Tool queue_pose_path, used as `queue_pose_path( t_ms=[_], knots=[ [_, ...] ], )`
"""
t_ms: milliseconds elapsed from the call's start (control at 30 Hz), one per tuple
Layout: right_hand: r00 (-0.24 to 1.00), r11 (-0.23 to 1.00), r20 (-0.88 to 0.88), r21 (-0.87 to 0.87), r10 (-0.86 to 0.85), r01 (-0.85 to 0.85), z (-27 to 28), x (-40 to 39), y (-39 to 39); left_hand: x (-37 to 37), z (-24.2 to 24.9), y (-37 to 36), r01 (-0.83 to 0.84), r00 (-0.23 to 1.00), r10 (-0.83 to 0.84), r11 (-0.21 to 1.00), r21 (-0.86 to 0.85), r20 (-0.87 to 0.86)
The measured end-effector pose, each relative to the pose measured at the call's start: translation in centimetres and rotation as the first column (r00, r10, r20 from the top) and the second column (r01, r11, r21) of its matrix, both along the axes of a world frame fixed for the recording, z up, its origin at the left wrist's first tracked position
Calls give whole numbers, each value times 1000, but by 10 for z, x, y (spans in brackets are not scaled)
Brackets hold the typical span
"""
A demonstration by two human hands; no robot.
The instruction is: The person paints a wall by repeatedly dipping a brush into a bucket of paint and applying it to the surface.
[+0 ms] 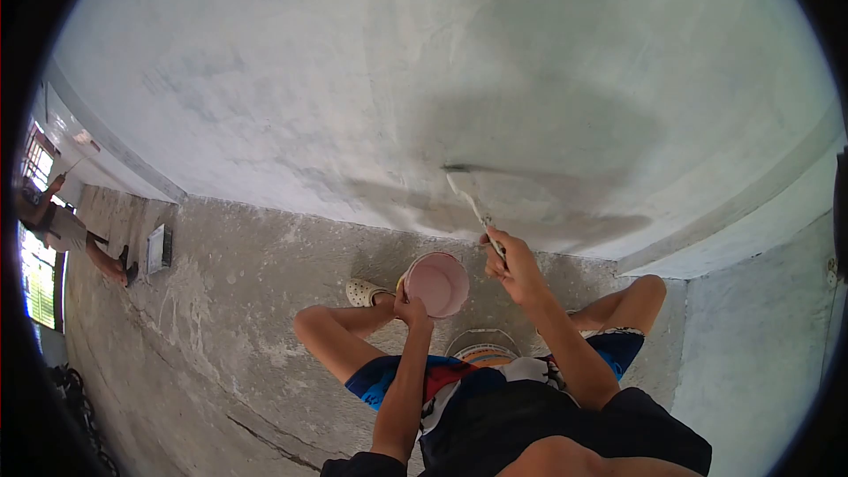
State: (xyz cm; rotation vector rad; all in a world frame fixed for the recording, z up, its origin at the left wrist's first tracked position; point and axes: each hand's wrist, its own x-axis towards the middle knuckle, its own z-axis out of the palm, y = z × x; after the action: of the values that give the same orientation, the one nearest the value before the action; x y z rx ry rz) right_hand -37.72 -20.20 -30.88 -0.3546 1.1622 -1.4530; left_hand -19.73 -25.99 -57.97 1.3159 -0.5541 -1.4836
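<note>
We squat on the concrete floor [230, 336], close to the wall [397, 79]. Our right hand [512, 267] is closed around the handle of a brush [468, 197]; its bristle end touches the wall low down, w/ a grey stroke beside it. Our left hand [412, 309] pinches the rim of a pink cup [436, 283], held tilted btw. our knees, just left of the right hand. Far left, another person [66, 234] is near a window.
</note>
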Motion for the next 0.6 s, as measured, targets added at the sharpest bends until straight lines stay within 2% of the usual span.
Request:
queue_pose_path(
  t_ms=[67,167,233,267,333,467,533,600],
  knots=[
    [1000,999,-19,-30,25,-25,21,4,5,2,-8,-1,39,999,-37,998,-53,28],
    [993,996,-111,-75,30,-38,45,11,12,0,0,0,5,1000,-5,999,-39,-3],
    [946,995,-318,-56,58,-80,49,17,18,1,9,1,4,1000,-4,999,-35,3],
    [946,995,-320,-57,59,-81,42,17,19,0,12,1,5,1000,-4,999,-34,9],
    [816,989,-574,-60,75,-133,11,14,13,0,10,-1,-4,1000,3,999,-37,-9],
    [730,998,-683,-21,32,-64,-95,-1,-6,2,13,-2,-12,1000,12,1000,-19,-7],
    [590,996,-803,-62,-88,65,-145,-8,-9,5,-8,-3,-16,1000,16,999,-46,4],
    [575,998,-817,10,-29,65,-193,-14,-9,6,-14,-4,-15,1000,16,997,-81,9]
  ],
)
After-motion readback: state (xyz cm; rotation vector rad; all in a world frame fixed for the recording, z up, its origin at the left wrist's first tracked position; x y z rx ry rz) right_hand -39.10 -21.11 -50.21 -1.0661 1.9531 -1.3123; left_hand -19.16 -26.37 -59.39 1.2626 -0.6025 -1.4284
